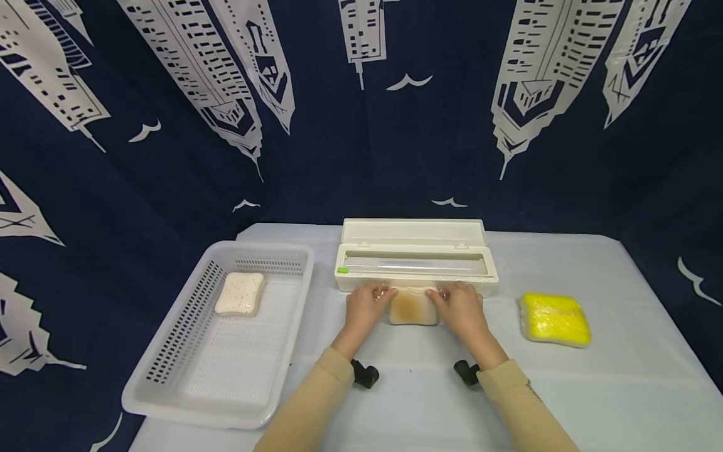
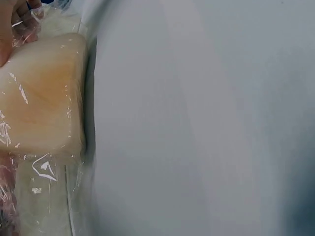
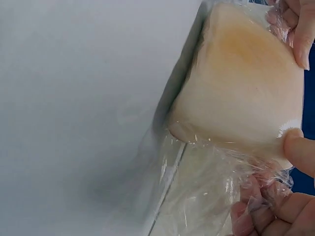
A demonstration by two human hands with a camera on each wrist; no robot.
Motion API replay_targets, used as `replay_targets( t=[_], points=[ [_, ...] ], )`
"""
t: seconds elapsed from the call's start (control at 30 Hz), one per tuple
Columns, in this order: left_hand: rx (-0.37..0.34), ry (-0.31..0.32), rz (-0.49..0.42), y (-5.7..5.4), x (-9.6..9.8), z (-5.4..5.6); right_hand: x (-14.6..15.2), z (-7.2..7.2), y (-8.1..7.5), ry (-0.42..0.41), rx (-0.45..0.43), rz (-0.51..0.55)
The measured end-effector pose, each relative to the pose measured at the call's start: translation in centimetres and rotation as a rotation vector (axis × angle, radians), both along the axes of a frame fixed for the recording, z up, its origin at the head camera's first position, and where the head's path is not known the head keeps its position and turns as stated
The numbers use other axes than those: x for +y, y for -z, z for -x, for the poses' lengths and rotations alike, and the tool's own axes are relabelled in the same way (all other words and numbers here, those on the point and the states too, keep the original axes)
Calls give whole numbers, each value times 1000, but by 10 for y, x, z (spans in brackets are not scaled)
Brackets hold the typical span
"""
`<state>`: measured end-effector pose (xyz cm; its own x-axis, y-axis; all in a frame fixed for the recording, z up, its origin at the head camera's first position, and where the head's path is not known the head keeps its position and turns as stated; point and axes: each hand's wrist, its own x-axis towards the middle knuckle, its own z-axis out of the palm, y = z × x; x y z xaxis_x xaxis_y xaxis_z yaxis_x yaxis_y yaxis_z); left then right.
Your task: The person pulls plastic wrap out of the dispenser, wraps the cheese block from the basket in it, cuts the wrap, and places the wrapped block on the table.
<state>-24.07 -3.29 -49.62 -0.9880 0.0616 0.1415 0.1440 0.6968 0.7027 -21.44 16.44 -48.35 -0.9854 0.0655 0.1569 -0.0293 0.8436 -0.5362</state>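
Note:
Both hands are at a pale slice of bread (image 1: pixel 413 306) with a toasted brown patch, just in front of the white cling film dispenser (image 1: pixel 417 285). Clear cling film (image 3: pixel 204 172) covers the slice and spreads past its sides. My left hand (image 1: pixel 364 306) grips the left far corner; its fingers are bunched in film. The right hand (image 1: pixel 462 309) mirrors it on the right, its thumb (image 3: pixel 301 150) pressing on the slice and curled fingers gathering film below. In the left wrist view, the slice (image 2: pixel 44 98) shows shiny, creased film over its face.
A white perforated basket (image 1: pixel 198 370) stands at the left with a speckled pale bread slice (image 1: pixel 240 294) inside. On the right lies a yellow film-wrapped block (image 1: pixel 555 320). The dispenser's lid (image 1: pixel 413 232) is raised at the back. Patterned dark blue cloth (image 1: pixel 361 150) hangs behind the white table (image 1: pixel 610 402).

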Motion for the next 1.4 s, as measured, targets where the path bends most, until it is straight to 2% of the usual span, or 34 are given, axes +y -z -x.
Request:
replay_targets(
  t=[0.13, 0.3, 0.4, 0.47, 0.53, 0.63, 0.8, 0.9, 1.03, 1.07, 1.17, 1.27, 1.4],
  points=[
    [58, -31, -11, -2, -9, -1, 2, -1, -3, -11, -23, 31],
    [252, -157, -58, -10, -26, 4, 4, -3, -9, -2, -15, 47],
    [336, -223, -125, -15, -37, 11, 1, -1, -14, 25, 67, 50],
    [345, -234, -172, -18, -42, 18, -5, 3, -20, 23, 148, 59],
    [312, -230, -193, -19, -47, 26, -15, 9, -26, 4, 219, 79],
    [214, -192, -202, -18, -52, 35, -36, 21, -34, -58, 262, 114],
    [60, -100, -240, -9, -60, 47, -76, 42, -39, -168, 237, 149],
    [38, -63, -243, -1, -65, 51, -98, 52, -39, -236, 223, 139],
    [-41, -47, -225, 6, -70, 57, -123, 67, -34, -308, 204, 107],
    [-87, -50, -232, 6, -71, 58, -129, 70, -33, -324, 196, 97],
    [-168, -60, -212, 8, -74, 59, -142, 77, -29, -370, 175, 80],
    [-178, -52, -197, 12, -77, 59, -151, 81, -25, -405, 175, 60],
    [-131, -13, -184, 14, -79, 61, -155, 83, -23, -413, 190, 44]
  ],
)
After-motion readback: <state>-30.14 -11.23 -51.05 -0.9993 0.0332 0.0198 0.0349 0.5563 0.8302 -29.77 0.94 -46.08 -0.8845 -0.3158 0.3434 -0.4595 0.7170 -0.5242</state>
